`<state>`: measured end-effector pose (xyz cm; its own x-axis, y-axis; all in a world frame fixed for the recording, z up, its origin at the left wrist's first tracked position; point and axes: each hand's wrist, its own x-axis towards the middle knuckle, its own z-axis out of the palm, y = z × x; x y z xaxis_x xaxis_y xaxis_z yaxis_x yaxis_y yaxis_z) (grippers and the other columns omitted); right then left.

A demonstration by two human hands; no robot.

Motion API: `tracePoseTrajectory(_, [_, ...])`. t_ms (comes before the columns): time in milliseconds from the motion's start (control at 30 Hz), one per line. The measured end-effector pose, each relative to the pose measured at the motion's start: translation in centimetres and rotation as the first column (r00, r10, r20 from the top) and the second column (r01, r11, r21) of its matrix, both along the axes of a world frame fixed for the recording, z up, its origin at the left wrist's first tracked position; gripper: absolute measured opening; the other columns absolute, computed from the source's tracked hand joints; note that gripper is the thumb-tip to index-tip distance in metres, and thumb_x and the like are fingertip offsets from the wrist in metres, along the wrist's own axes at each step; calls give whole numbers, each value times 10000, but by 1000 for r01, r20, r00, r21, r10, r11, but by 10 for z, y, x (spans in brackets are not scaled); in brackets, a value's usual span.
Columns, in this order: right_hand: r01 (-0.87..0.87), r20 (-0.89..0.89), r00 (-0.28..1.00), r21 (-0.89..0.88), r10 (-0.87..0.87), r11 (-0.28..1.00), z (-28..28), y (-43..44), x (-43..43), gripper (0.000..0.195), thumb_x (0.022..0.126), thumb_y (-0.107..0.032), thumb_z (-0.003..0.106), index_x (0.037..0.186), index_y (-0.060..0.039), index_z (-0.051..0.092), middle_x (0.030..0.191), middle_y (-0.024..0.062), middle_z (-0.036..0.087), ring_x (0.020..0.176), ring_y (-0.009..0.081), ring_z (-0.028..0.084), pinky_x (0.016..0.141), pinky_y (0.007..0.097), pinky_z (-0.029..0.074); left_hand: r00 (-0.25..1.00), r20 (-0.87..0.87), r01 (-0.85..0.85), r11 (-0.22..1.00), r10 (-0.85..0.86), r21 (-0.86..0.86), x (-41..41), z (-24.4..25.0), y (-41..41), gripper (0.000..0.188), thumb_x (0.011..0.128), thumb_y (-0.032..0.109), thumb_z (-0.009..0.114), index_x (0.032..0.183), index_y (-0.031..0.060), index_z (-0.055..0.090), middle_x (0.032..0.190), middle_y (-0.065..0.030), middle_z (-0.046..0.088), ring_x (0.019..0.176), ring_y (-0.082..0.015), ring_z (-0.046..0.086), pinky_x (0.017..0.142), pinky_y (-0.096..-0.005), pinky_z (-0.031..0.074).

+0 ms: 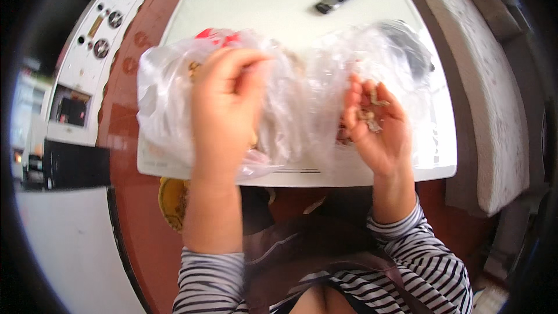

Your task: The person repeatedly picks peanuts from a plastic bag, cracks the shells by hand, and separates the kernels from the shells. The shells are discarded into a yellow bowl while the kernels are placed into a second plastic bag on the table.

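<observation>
My left hand [226, 96] is raised over a white plastic bag [161, 91] with red print, its fingers curled and blurred. Whether anything is pinched between them cannot be made out. Tan, peanut-like pieces [194, 69] show inside this bag, partly hidden by the hand. Palm up, my right hand [383, 139] cups several small beige fragments [369, 115] that look like broken shells. It is in front of a clear plastic bag [340, 56] on the right. Small dark red pieces [343, 134] are visible beside that palm, through the plastic.
Both bags lie on a pale table [244, 4] with a rounded edge. A black handheld device [338, 0] rests toward its far side. Below the near left edge, a yellow basin [164, 200] is partly behind my left forearm. A pale padded seat [492, 139] runs along the right.
</observation>
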<state>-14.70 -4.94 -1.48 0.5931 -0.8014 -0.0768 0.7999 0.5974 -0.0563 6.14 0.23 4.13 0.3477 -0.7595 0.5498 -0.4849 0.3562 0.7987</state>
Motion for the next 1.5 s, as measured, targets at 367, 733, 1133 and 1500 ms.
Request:
tracePoseTrajectory(367, [8,-27,1000,94,-6,996,22,14,10,374,972,-149,457,1247,103,472,1353,251,451,1241,296,480,1063,382,424,858,488,-413,778,159,474,60,-24,18,138,866,44,588,965,-27,653,856,-145,673,770,-233,637,726,-320,493])
tracePoseTrajectory(733, [-121,42,992,-49,123,991,10,11,4,217,1000,-96,363,1096,32,509,791,32,461,543,83,338,474,212,322,765,643,-368,840,30,398,51,-38,10,192,754,-26,641,944,-1,651,1015,-150,614,1012,-338,555,875,-401,462])
tracePoseTrajectory(1133, [-153,-13,988,-106,152,982,9,14,6,215,1002,-113,366,1086,17,516,733,11,420,516,78,314,450,212,287,865,477,-418,751,157,511,75,-35,11,92,807,60,634,882,8,640,811,-139,672,727,-265,643,672,-348,504])
tracePoseTrajectory(1500, [-145,-60,988,-107,139,984,7,13,8,200,1000,-121,383,1074,5,519,725,5,428,516,67,320,447,200,283,786,618,-262,915,18,307,60,-31,7,307,743,-83,597,1037,3,608,1089,-138,578,1054,-321,531,896,-390,454])
